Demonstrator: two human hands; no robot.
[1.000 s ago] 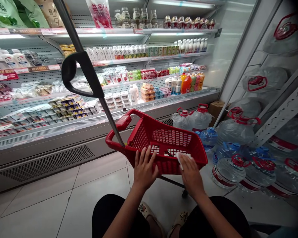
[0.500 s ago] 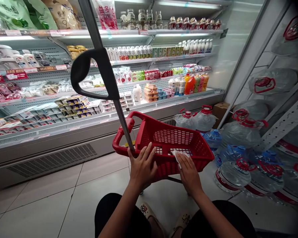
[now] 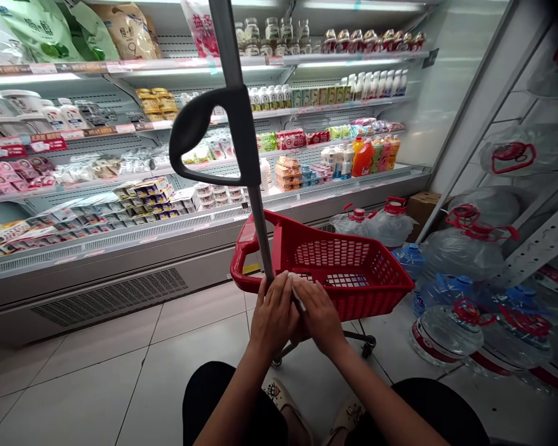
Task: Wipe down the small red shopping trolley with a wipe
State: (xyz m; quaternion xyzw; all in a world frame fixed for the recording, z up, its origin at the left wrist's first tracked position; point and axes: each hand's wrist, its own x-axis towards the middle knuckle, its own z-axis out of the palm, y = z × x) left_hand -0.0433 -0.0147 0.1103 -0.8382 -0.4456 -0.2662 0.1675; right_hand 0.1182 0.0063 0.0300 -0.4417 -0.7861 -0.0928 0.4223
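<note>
A small red shopping cart (image 3: pixel 371 300) with a grid-walled basket stands in front of my knees. My left hand (image 3: pixel 275 314) grips its near rim beside the grey pole, its fingers hooked over the edge. Right against it, my right hand (image 3: pixel 319 314) presses a white wipe (image 3: pixel 299 298) onto the same rim; most of the wipe is hidden under the fingers. From the cart's left end rises the grey metal pole (image 3: pixel 262 229), with a black loop handle (image 3: pixel 248 139) partway up.
An open refrigerated display case (image 3: pixel 204 232) runs along the far side, its shelves holding packaged drinks and dairy goods. Large water bottles (image 3: pixel 446 331) with red handles crowd the floor and rack at right. A cardboard box (image 3: pixel 422 207) sits behind them. Pale tiles (image 3: pixel 181 353) cover the floor.
My right hand has slid left along the near rim with the wipe, up against my left hand. My left hand stays at the rim by the pole. The cart appears farther right in view.
</note>
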